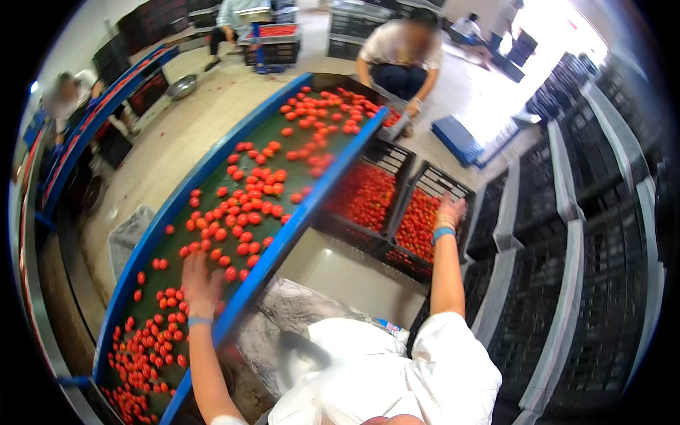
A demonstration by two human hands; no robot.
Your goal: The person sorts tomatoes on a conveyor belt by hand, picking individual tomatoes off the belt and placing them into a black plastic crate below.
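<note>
My left hand (201,284) is over the green conveyor belt (175,249), its thumb and fingers apart. Its fingertips are beside several cherry tomatoes (244,207) spread along the belt. My right hand (451,211) reaches over a black plastic crate (417,265) of red cherry tomatoes (419,218). Blur hides whether those fingers hold anything. Another black crate (372,241) with tomatoes stands directly left of it, beside the belt. Both wrists wear a blue band.
Blue side rails (297,223) edge the belt. Stacked black crates (563,287) with pale liners rise on my right. A person (404,53) crouches at the belt's far end, near a blue platform scale (458,139). Another person (79,101) works beside a second conveyor (101,106).
</note>
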